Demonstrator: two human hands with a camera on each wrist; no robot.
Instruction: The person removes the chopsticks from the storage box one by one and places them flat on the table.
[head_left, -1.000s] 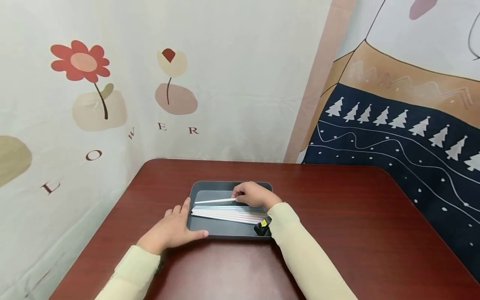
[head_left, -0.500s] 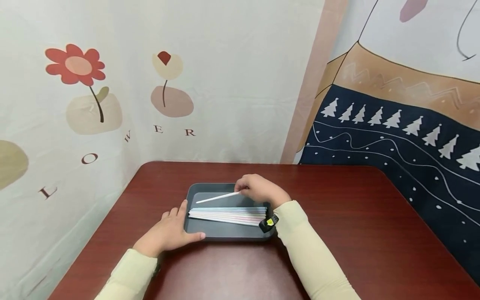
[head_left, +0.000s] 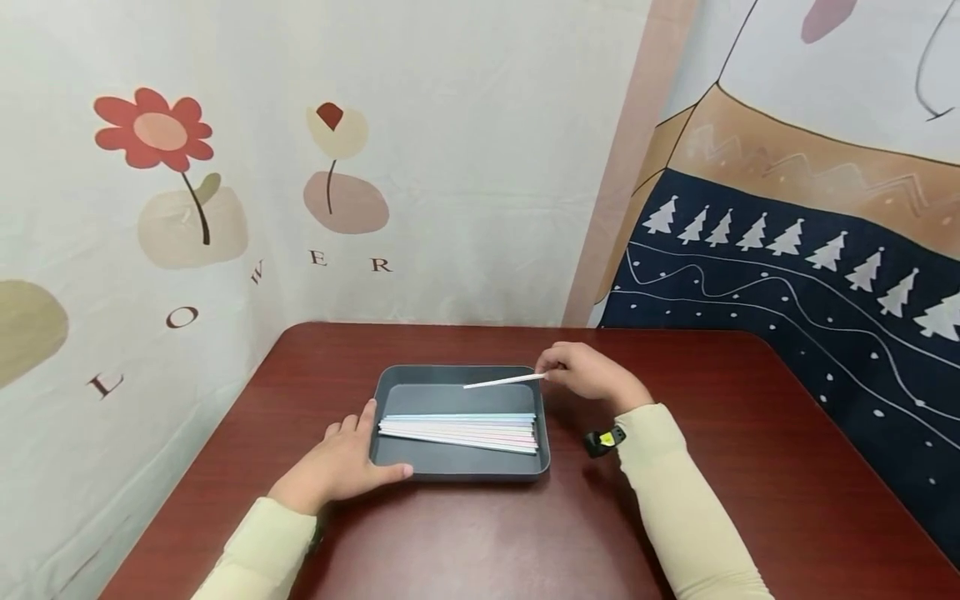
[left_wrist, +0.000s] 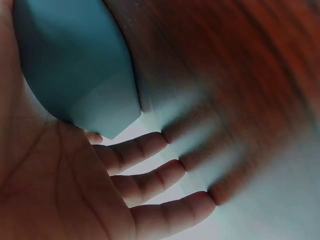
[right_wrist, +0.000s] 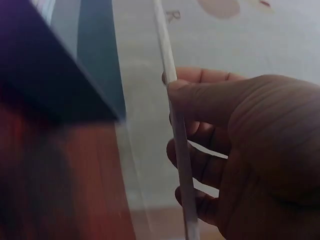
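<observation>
In the head view a dark grey tray [head_left: 450, 465] holds a loose row of thin, pale straws [head_left: 457, 432], some tinted blue or pink. My left hand [head_left: 341, 462] rests with spread, straight fingers against the tray's left end, its thumb along the near rim. The left wrist view shows those fingers [left_wrist: 145, 147] stretched out beside the tray wall. At the tray's far right corner, my right hand [head_left: 592, 373] pinches one white straw [head_left: 502, 382] by its right end. That straw hangs above the tray, apart from the others. The right wrist view shows thumb and fingertips on the straw [right_wrist: 180, 145].
The tray stands on a reddish-brown table [head_left: 675, 467] with rounded far corners. Behind it hangs a pale cloth [head_left: 480, 167] printed with flowers and letters. A dark blue printed cloth [head_left: 750, 267] hangs at the right.
My right hand has lifted the straw from over the tray's back part and carried it right, past the tray's right rim. The left hand has stayed at the tray's left end.
</observation>
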